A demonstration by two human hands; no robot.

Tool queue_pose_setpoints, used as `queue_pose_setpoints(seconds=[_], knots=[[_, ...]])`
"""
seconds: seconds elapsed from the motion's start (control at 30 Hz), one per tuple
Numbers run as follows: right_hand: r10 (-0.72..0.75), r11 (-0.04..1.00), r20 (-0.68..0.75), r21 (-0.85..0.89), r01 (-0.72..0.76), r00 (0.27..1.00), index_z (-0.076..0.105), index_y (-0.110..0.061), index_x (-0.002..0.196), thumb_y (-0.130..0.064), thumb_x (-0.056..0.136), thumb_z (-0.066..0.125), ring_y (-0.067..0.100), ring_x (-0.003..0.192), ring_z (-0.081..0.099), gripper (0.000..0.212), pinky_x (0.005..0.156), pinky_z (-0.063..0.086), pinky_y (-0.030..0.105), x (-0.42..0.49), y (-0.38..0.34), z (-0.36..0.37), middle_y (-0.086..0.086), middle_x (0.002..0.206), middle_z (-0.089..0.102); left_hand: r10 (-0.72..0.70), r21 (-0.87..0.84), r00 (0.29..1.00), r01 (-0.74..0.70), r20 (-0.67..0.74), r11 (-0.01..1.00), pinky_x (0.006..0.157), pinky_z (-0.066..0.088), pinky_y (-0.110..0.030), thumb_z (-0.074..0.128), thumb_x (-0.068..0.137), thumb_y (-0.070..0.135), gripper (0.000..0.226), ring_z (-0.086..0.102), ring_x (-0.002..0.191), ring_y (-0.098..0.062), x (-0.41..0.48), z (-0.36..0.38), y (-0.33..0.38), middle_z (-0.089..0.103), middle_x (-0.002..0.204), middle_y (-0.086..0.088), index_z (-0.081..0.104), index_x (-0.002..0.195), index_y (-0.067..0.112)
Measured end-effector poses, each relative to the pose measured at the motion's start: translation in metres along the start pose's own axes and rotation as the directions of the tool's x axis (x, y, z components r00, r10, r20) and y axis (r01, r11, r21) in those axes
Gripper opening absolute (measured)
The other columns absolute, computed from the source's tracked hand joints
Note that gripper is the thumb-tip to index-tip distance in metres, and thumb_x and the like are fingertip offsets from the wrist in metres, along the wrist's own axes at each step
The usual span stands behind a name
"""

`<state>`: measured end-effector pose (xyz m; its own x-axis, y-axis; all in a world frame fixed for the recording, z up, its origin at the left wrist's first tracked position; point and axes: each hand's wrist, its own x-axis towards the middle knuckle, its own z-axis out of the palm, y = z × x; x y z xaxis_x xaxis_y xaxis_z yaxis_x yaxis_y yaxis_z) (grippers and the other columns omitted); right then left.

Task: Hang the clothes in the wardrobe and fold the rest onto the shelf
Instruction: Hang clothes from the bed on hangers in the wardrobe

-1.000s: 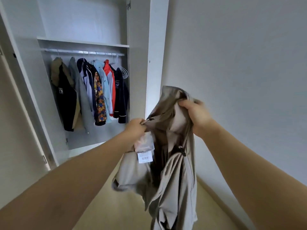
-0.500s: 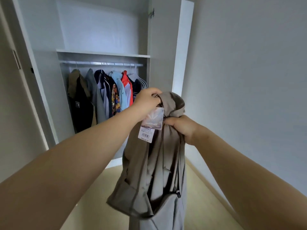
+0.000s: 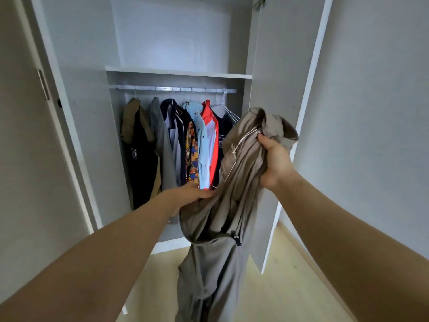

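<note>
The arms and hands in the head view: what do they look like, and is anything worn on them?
The left arm and the right arm are bare as far as the picture shows; no sleeve is in view. The left hand and the right hand wear no gloves. No watch, bracelet or ring can be seen on the sides that show.

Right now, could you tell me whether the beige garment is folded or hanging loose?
Hanging loose: the right hand grips the beige garment by its bunched top, and the rest droops unfolded toward the floor.
</note>
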<state>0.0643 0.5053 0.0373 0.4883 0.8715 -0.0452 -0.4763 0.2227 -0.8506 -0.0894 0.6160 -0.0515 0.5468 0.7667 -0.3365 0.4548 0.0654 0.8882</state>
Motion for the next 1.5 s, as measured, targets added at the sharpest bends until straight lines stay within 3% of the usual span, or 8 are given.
queue_pose_setpoints(seconds=[0.2, 0.4, 0.53, 0.63, 1.0, 1.23, 1.37, 1.5], knots=[[0.000, 0.996, 0.074, 0.092, -0.007, 0.997, 0.059, -0.007, 0.124, -0.022, 0.095, 0.049, 0.030, 0.106, 0.063, 0.035, 0.091, 0.050, 0.044, 0.128, 0.008, 0.017, 0.014, 0.116, 0.066, -0.222, -0.430, 0.954, 0.289, 0.199, 0.855, 0.052, 0.055, -0.032, 0.066, 0.065, 0.064, 0.062, 0.071, 0.067, -0.025, 0.088, -0.022, 0.010, 0.073, 0.078, -0.012, 0.076, 0.067, 0.002], [0.088, 0.990, 0.039, 0.107, -0.092, 0.995, 0.059, -0.006, 0.123, -0.020, 0.093, 0.053, 0.032, 0.107, 0.063, 0.034, 0.090, 0.050, 0.046, 0.253, 0.013, 0.029, 0.016, 0.118, 0.065, -0.213, -0.271, 0.965, 0.248, 0.151, 0.930, 0.062, 0.057, -0.029, 0.080, 0.038, 0.055, 0.074, 0.072, 0.075, -0.020, 0.183, -0.058, 0.063, 0.074, 0.090, -0.006, 0.071, 0.098, 0.012], [0.101, 0.990, 0.057, 0.093, -0.106, 0.993, 0.061, -0.006, 0.120, -0.019, 0.092, 0.055, 0.032, 0.101, 0.065, 0.031, 0.081, 0.053, 0.044, 0.321, 0.014, 0.054, 0.016, 0.113, 0.067, -0.250, 0.056, 0.968, 0.249, 0.014, 0.967, 0.080, 0.053, -0.031, 0.078, 0.073, 0.024, 0.042, 0.062, 0.100, -0.023, 0.244, -0.074, 0.078, 0.068, 0.103, -0.006, 0.061, 0.110, 0.014], [0.096, 0.994, 0.033, 0.049, -0.098, 0.995, 0.062, -0.007, 0.119, -0.019, 0.091, 0.057, 0.032, 0.101, 0.065, 0.030, 0.082, 0.053, 0.044, 0.365, 0.020, 0.061, 0.015, 0.112, 0.067, -0.229, -0.154, 0.969, 0.214, -0.087, 0.964, 0.081, 0.052, -0.038, 0.065, 0.087, 0.022, 0.031, 0.059, 0.102, -0.026, 0.280, -0.109, 0.086, 0.062, 0.114, -0.010, 0.056, 0.115, 0.012], [-0.318, 0.797, -0.074, -0.561, 0.224, 0.945, 0.061, -0.013, 0.091, 0.004, 0.076, 0.062, 0.026, 0.084, 0.060, 0.023, 0.085, 0.051, 0.039, 0.521, 0.052, 0.095, 0.006, 0.080, 0.064, 0.006, -0.888, 0.988, -0.143, -0.155, 0.437, 0.057, 0.036, -0.019, 0.043, 0.098, 0.019, 0.025, 0.044, 0.056, -0.007, 0.408, -0.231, 0.165, 0.051, 0.067, 0.003, 0.049, 0.075, 0.014], [-0.325, 0.659, -0.010, -0.720, 0.219, 0.946, 0.064, -0.016, 0.082, 0.003, 0.077, 0.058, 0.025, 0.084, 0.060, 0.021, 0.082, 0.049, 0.034, 0.595, 0.079, 0.099, 0.009, 0.086, 0.066, 0.077, -0.799, 0.991, -0.137, -0.113, 0.586, 0.060, 0.039, -0.029, 0.040, 0.092, 0.008, 0.027, 0.052, 0.040, -0.014, 0.472, -0.262, 0.197, 0.053, 0.045, -0.001, 0.047, 0.067, 0.015], [-0.135, 0.711, 0.059, -0.689, 0.138, 0.989, 0.063, -0.013, 0.071, 0.007, 0.080, 0.057, 0.016, 0.057, 0.053, 0.023, 0.054, 0.046, 0.020, 0.638, 0.085, 0.097, 0.009, 0.070, 0.060, 0.094, -0.776, 0.987, -0.163, -0.133, 0.610, 0.064, 0.018, -0.016, 0.042, 0.090, 0.007, 0.036, 0.039, 0.052, -0.007, 0.515, -0.276, 0.202, 0.040, 0.061, 0.002, 0.041, 0.056, 0.020], [-0.230, 0.566, 0.073, -0.801, 0.195, 0.970, 0.066, -0.012, 0.081, -0.005, 0.084, 0.058, 0.019, 0.073, 0.056, 0.012, 0.071, 0.043, 0.026, 0.703, 0.082, 0.091, 0.006, 0.080, 0.063, 0.065, -0.755, 0.978, -0.195, -0.199, 0.626, 0.041, 0.025, -0.015, 0.048, 0.095, 0.016, 0.036, 0.036, 0.044, -0.005, 0.561, -0.284, 0.217, 0.041, 0.053, 0.004, 0.050, 0.060, 0.019]])
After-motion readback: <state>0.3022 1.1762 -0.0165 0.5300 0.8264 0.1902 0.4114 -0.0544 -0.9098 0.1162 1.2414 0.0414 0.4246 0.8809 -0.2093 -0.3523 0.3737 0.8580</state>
